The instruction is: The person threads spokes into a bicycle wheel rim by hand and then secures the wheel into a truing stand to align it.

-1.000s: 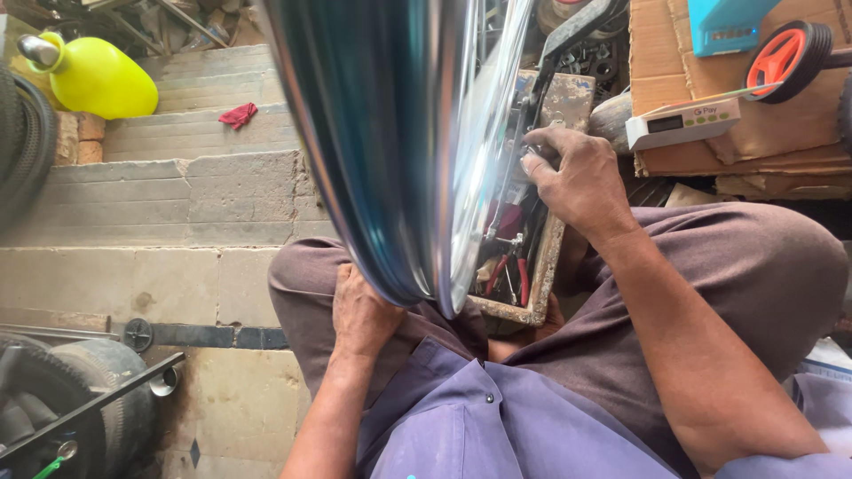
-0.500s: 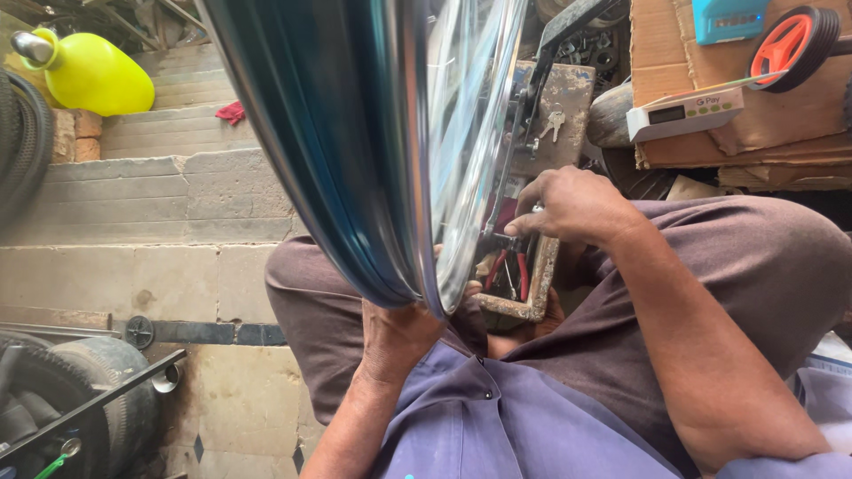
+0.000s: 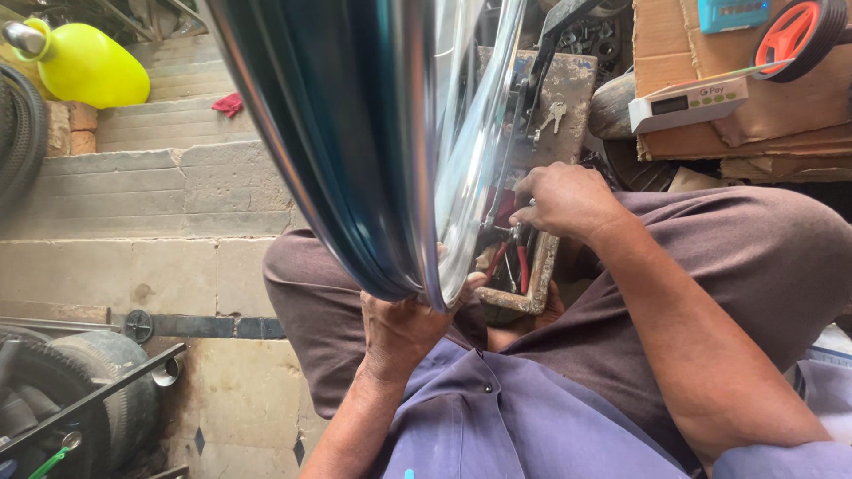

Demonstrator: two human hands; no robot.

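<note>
A large shiny metal wheel rim [image 3: 355, 133] stands upright on my lap and fills the top middle of the view. My left hand [image 3: 408, 328] grips its lower edge from below. My right hand [image 3: 564, 200] is down in a worn wooden tool box [image 3: 543, 275] just right of the rim, fingers curled among the tools. Red-handled pliers [image 3: 521, 264] lie in the box just under that hand. Whether the fingers hold a tool is hidden.
Concrete steps [image 3: 133, 195] run along the left, with a yellow jug [image 3: 89, 66] and a red rag [image 3: 229, 104] on them. Tyres [image 3: 80, 399] lie at bottom left. Cardboard boxes [image 3: 710, 133], a small white device [image 3: 688, 102], an orange wheel [image 3: 794, 31] and keys [image 3: 555, 111] sit at upper right.
My right hand has dropped from the rim's side down into the tool box. The rim has shifted slightly, and my left hand has closed more firmly on its lower edge.
</note>
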